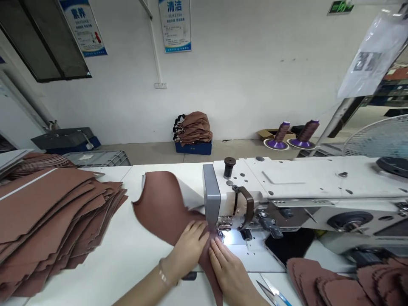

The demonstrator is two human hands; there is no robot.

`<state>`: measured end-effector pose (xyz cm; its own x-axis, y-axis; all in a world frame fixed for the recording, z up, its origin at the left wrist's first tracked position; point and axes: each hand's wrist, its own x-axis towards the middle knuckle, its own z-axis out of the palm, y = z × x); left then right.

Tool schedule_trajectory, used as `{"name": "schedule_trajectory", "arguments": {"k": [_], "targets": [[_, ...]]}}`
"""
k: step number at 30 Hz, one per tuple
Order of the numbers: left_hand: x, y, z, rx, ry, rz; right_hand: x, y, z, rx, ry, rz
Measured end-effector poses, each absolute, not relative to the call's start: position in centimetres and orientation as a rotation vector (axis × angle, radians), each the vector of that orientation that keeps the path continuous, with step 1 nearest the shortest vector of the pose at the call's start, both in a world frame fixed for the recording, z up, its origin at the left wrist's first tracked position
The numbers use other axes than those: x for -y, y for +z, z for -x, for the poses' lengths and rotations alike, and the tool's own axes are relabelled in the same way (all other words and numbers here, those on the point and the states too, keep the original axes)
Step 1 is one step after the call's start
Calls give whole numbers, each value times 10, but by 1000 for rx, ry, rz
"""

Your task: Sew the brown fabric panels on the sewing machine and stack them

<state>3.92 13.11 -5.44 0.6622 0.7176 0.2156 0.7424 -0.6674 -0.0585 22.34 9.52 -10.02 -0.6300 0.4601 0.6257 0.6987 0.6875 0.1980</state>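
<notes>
Our left hand (188, 248) and right hand (227, 272) lie flat, close together, not gripping, pressing a brown leather piece (162, 208) on the table (127, 255) against the sewing machine (212, 195) foot.

A curved brown leather panel (165, 208) lies flat against the presser foot (223, 222).
</notes>
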Motion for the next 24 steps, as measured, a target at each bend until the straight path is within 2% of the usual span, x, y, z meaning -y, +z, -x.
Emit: {"name": "schedule_trajectory", "arguments": {"k": [3,6,11,16,20,24], "targets": [[-97,-72,-14,1327,-149,2658,-97,-103,-222,2345,-598,912],[-80,-69,-9,1412,14,2556,-99,-110,-218,2253,-581,951],[-86,-46,-33,1424,226,2476,-99,-109,-218,2250,-609,881],[-104,-49,-29,1566,448,2315,-99,-95,-215,2317,-590,683],[-155,-43,-6,1631,262,2262,-104,-105,-206,2183,-657,589],[-240,-30,1,1583,72,2349,-114,-136,-201,2120,-720,620]]}}
